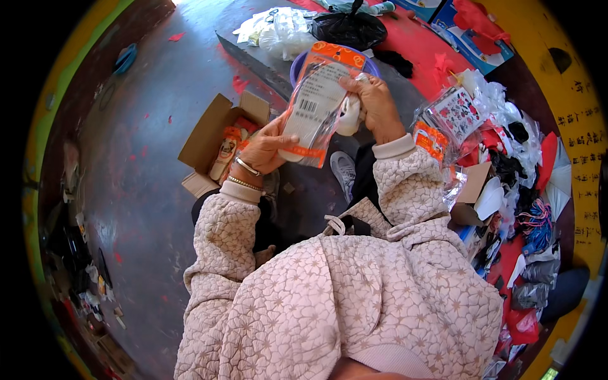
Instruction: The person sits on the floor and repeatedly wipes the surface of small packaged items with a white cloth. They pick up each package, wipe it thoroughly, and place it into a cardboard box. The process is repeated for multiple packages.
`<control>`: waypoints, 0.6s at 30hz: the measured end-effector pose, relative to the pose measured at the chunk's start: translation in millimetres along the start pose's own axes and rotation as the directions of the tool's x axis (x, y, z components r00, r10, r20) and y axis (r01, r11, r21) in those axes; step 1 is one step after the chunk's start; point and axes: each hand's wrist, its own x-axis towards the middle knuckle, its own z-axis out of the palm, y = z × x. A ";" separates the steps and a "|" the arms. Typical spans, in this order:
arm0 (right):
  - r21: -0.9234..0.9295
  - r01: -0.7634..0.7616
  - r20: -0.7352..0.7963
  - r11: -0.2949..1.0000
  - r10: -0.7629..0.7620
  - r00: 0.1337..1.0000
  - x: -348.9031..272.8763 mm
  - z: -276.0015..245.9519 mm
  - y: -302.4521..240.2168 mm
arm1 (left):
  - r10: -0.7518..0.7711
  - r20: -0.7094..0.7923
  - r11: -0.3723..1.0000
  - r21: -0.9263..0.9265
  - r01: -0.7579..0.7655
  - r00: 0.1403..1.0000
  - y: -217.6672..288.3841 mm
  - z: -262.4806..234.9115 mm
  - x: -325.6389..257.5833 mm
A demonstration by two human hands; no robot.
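1. Grey floor [149, 202] takes up most of the left side, red scraps dotted about, random clutter piled along its left edge.
2. Orange-and-clear packet [310, 104] is held up above the floor, printed side facing up at the camera.
3. Left hand [263, 149] pinches its lower left edge, thumb across the front. Right hand [375, 104] pinches the upper right edge; white bundle [349, 117] right by its palm, can't tell if that's gripped too.
4. Purple basin [296, 68] is partly blocked by the packet, black bag [349, 28] just beyond.
5. Open cardboard box [204, 136] near the left hand, orange packets [226, 152] inside, flaps sticking up.
6. Right edge's a proper mess: clear plastic, tangled cords [535, 225].
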 end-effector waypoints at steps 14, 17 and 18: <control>-0.184 -0.085 0.129 0.979 0.110 0.985 -21.7 32.0 1.6 | -0.012 0.060 0.936 -0.351 0.032 0.998 -3.2 -3.9 -3.9; -0.652 0.091 0.074 0.753 -0.057 0.996 -13.4 27.5 6.0 | -0.127 -0.089 0.967 -0.234 0.103 0.988 -16.4 -10.8 -1.7; -0.740 0.148 0.028 0.656 -0.190 0.981 -9.7 22.2 2.1 | -0.097 -0.134 0.937 -0.346 0.045 0.986 -17.9 -11.9 -0.3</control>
